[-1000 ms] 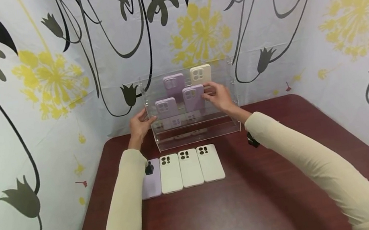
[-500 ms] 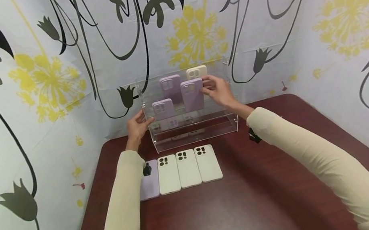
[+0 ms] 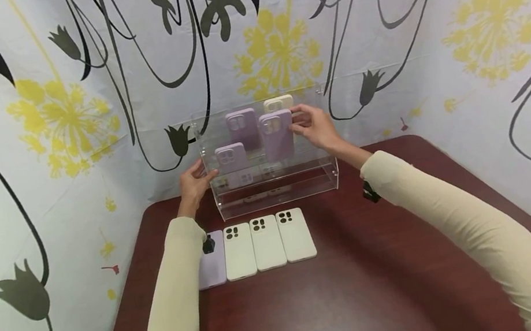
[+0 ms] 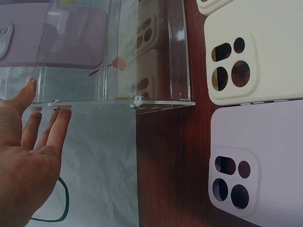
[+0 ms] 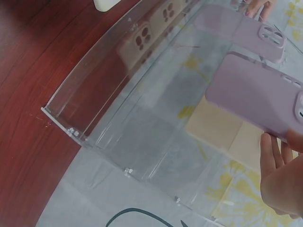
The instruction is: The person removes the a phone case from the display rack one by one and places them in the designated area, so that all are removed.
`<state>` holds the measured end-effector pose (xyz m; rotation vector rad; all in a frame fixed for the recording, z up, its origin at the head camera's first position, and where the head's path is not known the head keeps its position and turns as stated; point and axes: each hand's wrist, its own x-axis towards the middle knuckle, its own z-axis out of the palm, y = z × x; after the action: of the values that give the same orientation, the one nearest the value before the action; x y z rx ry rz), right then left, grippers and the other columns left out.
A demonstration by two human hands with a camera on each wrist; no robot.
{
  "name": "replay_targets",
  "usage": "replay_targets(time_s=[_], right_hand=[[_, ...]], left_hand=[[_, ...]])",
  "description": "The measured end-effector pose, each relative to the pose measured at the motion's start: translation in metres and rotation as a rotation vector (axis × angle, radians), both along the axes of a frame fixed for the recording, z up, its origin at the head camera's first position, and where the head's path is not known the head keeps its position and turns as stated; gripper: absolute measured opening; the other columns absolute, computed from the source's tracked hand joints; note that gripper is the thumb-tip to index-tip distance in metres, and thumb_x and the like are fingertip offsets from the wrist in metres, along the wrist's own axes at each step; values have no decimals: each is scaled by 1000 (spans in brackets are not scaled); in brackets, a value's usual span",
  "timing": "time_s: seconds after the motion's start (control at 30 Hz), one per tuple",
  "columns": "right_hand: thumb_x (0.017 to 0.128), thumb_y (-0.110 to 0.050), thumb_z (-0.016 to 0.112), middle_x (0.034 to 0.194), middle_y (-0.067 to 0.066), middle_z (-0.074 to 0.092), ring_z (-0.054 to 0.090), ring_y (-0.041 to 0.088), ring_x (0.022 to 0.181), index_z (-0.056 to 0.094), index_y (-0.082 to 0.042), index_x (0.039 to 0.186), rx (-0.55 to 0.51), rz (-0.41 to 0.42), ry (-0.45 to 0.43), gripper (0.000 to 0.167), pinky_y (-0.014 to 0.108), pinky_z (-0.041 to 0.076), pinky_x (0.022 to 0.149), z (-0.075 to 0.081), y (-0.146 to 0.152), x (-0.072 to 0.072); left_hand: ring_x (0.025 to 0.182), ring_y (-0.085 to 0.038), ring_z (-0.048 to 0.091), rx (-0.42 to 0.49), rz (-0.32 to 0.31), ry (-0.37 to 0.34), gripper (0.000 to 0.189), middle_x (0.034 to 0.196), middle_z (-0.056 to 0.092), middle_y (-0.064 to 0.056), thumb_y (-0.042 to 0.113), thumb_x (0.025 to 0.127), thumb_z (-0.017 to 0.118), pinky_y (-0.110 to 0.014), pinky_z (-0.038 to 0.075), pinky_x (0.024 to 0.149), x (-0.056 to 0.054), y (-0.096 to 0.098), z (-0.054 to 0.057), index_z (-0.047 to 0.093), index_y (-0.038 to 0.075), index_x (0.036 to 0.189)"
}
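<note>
In the head view, my right hand [image 3: 316,129] pinches a lilac phone case [image 3: 278,135] by its right edge. The case is upright in front of the clear acrylic display stand [image 3: 278,192], its lower end apart from the tier below. In the right wrist view, the same phone case [image 5: 255,92] overlaps a cream case [image 5: 213,125] behind it. My left hand [image 3: 193,184] grips the stand's left side, thumb in front; in the left wrist view its fingertips [image 4: 64,113] touch the clear side panel. Two other lilac cases [image 3: 231,158] [image 3: 243,129] stand on the tiers.
Before the stand, a lilac case [image 3: 214,268] and three cream cases [image 3: 297,234] lie side by side on the dark red table [image 3: 290,313]. The left sleeve partly covers the lilac one. A flower-printed cloth [image 3: 368,25] hangs close behind the stand.
My right hand has raised the lilac phone case from its tier and brought it slightly forward, so it now covers more of the cream case behind. The left hand keeps its place on the stand.
</note>
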<state>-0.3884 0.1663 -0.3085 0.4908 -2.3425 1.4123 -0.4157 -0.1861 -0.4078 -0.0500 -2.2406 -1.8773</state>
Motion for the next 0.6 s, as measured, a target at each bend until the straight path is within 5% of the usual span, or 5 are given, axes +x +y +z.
replay_targets(time_s=[0.37, 0.6], right_hand=[[94, 6, 73, 124, 32, 68, 69, 43, 113, 57, 3, 142, 2, 92, -42, 51, 30, 64, 85, -15, 15, 11], [94, 7, 73, 129, 31, 66, 68, 43, 116, 54, -4, 150, -15, 142, -96, 60, 37, 65, 85, -25, 21, 20]], left_hand=[[137, -37, 54, -14, 3, -4, 69, 151, 54, -19, 9, 92, 81, -50, 53, 107, 1, 1, 1, 50, 6, 154], [137, -39, 54, -16, 2, 7, 68, 150, 53, -21, 8, 93, 80, -52, 53, 106, 2, 0, 1, 49, 5, 154]])
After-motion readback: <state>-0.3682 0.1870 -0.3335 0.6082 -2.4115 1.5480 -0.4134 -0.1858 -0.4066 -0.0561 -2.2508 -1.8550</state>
